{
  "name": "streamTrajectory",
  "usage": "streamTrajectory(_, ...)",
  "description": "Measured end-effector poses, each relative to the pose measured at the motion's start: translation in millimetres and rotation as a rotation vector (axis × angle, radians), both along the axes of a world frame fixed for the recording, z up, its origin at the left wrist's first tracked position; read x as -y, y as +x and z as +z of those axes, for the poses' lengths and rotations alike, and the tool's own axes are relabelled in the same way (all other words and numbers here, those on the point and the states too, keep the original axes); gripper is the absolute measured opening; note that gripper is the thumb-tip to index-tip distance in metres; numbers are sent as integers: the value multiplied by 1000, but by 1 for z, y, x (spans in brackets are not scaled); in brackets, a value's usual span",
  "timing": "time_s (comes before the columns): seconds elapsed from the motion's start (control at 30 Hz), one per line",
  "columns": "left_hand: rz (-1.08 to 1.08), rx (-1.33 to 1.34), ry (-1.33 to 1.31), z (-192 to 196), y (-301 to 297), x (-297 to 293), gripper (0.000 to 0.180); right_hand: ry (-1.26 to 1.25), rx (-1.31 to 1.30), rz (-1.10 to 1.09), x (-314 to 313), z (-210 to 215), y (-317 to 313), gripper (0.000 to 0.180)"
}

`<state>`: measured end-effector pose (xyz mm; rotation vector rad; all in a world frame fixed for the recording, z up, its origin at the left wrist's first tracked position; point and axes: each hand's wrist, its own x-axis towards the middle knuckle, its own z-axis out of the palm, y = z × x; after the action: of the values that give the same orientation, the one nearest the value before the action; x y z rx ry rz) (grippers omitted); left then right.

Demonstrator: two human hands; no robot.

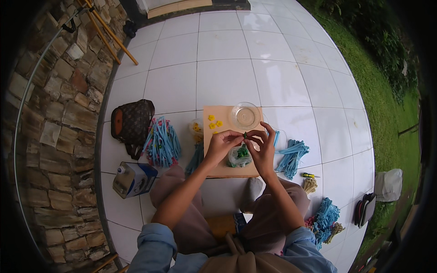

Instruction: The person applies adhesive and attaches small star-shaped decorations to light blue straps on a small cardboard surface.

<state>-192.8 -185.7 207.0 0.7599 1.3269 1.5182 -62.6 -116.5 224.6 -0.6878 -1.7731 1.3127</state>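
Note:
Above a tan board [214, 172], my two hands meet fingertip to fingertip. A small dark green piece [245, 135], too small to name, sits between the pinched fingers of my left hand [221, 145] and my right hand [261, 152]. My right index finger sticks up, apart from the pinch. Just below the hands is a see-through bag or tub of green pieces [242, 154], partly hidden by my right hand. Several yellow flower-shaped pieces [219, 123] lie on the board's left side. A round transparent bowl [246, 115] rests at its far right.
Bundles of light blue stems lie left [163, 143] and right [292, 157] of the board. A transparent cup [196, 128] holds yellow pieces. Left stand a brown bag [132, 122] and a metal can [134, 179]. A yellow-green screwdriver [309, 175] lies right, near tan stems [310, 185].

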Motion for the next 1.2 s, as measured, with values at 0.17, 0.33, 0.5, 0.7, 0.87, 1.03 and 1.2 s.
streamTrajectory(0.17,19,41,-9,9,-1,1,18,-81,-1,10,1,6,-2,60)
streamTrajectory(0.33,-23,27,-16,11,-6,2,19,-240,-43,81,-4,6,0,54)
streamTrajectory(0.5,-29,171,-64,9,-10,-2,17,-540,-196,141,-23,-6,7,48)
streamTrajectory(0.7,169,-535,-106,-27,-12,-26,11,-53,330,-238,-53,-29,18,43)
streamTrajectory(0.87,135,-854,-226,-56,11,-48,12,167,524,-166,-46,-86,23,42)
streamTrajectory(1.03,76,-993,-247,-76,11,-51,9,147,564,-108,-41,-97,19,41)
streamTrajectory(1.2,127,-1059,-198,-68,7,-53,10,156,466,-182,-50,-83,20,36)
